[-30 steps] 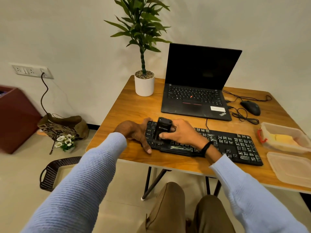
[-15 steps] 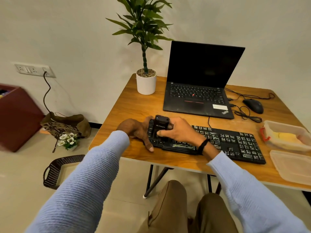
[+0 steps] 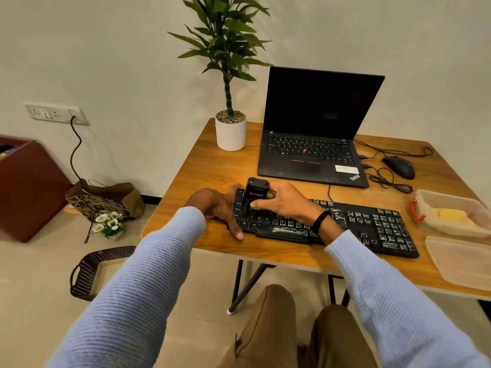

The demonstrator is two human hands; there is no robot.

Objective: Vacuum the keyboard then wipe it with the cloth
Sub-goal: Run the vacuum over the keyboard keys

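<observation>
Gripping vacuum [image 3: 256, 194]: right hand [image 3: 287, 203] | left hand [image 3: 215, 205] clasps keyboard [image 3: 372, 227] end | laptop [image 3: 308, 166] reads ThinkPad

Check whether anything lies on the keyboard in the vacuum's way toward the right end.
Nothing visible does. The vacuum, gripped by the right hand, sits at the left end of the keyboard; only that hand's own wrist crosses the middle keys.

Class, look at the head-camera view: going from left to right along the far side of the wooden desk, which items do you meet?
White cylindrical pot with a green plant → open black laptop → black wired mouse.
</observation>
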